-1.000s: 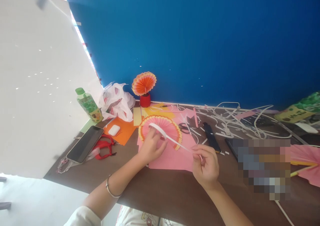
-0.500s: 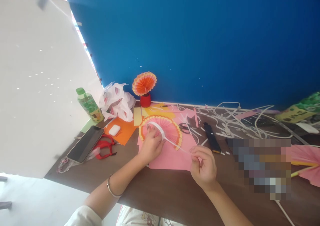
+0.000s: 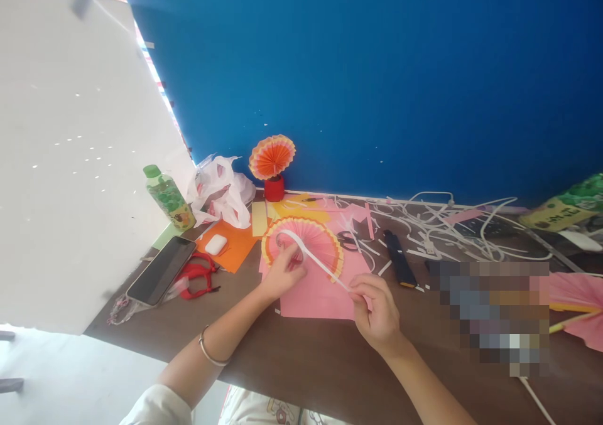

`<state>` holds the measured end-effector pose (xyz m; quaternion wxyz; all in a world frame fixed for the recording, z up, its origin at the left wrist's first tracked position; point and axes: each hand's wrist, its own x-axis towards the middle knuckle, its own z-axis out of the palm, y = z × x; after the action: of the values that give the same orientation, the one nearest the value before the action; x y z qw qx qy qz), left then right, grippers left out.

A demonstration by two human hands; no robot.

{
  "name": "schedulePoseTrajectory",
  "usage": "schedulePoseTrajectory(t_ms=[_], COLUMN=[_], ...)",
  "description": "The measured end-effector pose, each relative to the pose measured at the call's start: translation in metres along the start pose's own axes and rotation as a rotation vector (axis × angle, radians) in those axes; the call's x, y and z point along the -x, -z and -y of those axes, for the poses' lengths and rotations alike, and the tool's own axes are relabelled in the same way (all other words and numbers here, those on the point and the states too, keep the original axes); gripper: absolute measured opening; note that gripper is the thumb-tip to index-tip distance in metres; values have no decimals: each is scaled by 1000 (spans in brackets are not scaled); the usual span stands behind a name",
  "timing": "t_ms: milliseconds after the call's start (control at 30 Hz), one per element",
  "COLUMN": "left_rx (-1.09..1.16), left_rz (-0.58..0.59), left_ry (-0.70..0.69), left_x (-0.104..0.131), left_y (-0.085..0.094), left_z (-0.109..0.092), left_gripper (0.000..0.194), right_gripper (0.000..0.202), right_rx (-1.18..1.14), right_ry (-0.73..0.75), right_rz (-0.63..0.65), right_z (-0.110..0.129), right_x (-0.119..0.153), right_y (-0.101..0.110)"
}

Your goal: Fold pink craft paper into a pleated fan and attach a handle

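A thin white strip stretches between my hands, its far end curling over a pleated pink fan with an orange and yellow border. My left hand is closed round the curled part of the strip, low over the fan. In my right hand, thumb and forefinger pinch the strip's other end above the right edge of a pink sheet. The fan lies on that sheet.
Left are a phone, red straps, a green-capped bottle and a plastic bag. Behind the fan stands a red pot with a paper flower. Scissors, a black cutter and white cables lie right.
My right hand has moved slightly left, with its end of the strip. My left fingers have shifted slightly, and more of the strip shows between the hands.
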<state>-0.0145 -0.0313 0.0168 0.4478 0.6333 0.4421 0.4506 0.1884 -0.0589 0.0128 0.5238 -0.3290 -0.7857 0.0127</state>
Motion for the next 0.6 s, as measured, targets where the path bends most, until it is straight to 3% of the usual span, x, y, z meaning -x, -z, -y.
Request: schedulePoseTrajectory(t_ms=[67,167,367,600], left_rx=[203,352,403,376], left_rz=[-9,-111,-228,-274], left_ry=[89,137,52,19], left_x=[0,-3,-7,-11], left_y=[2,3,5,11], left_z=[-4,-5,-2,3], left_gripper=[42,43,42,38], right_gripper=[6,9,14,20], right_rx=[-65,-228,-390,-630], right_ry=[-35,-188,-654,-898], right_rz=[45,107,58,120], right_z=[0,7,24,8], right_x=[2,2,-16,-20], right_y=[-2,-5,-3,-2])
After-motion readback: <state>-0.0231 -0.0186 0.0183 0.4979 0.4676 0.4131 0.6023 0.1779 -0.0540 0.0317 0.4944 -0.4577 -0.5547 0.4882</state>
